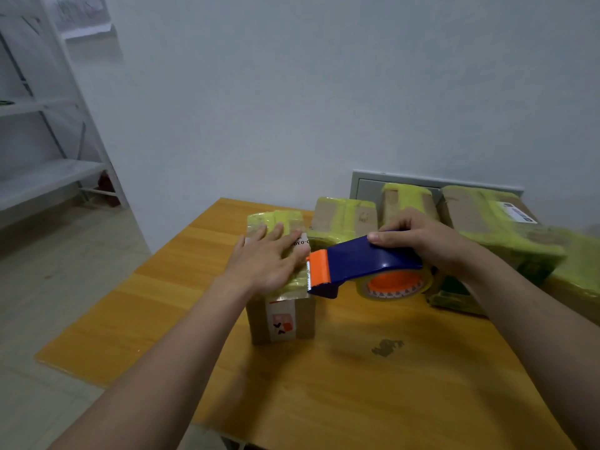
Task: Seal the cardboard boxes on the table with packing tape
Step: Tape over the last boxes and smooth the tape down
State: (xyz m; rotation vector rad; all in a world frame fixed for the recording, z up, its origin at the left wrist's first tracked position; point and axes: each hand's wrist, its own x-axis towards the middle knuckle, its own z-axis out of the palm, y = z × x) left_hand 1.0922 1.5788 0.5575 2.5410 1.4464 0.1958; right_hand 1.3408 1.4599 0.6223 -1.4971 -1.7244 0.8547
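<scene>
Head view: small box (281, 321) sits mid-desk toward the left, label on its front face, yellow-green tape strip (293, 280) across the top and lapping over the front edge. Left hand (264, 259) lies flat on that top, fingers straight and spread, pressing down, gripping nothing. Right hand (425, 245) is curled round the tape dispenser (367, 263), thumb on top of the blue body. The dispenser's orange toothed end is at the box's top right edge, just beside the left fingertips. Tape roll (396, 284) sits low over the desk, cannot tell if touching. Taped boxes (344, 219) crowd behind and to the right of the small box, packed together back to the wall (292, 108). The biggest (480, 219) is straight behind the right hand and blocks that side. Grey panel (365, 186) on the wall behind them. Desk (341, 401) is open on the near side and left of the small box, with a dark stain (388, 347) in the near part. Left desk edge runs diagonally, floor (65, 303) beyond it, white shelving rack (52, 170) well apart at far left. Count: 1 dispenser, 1 roll, 1 small box under the hand, at least 4 taped boxes; right end blurred, exact number unclear
</scene>
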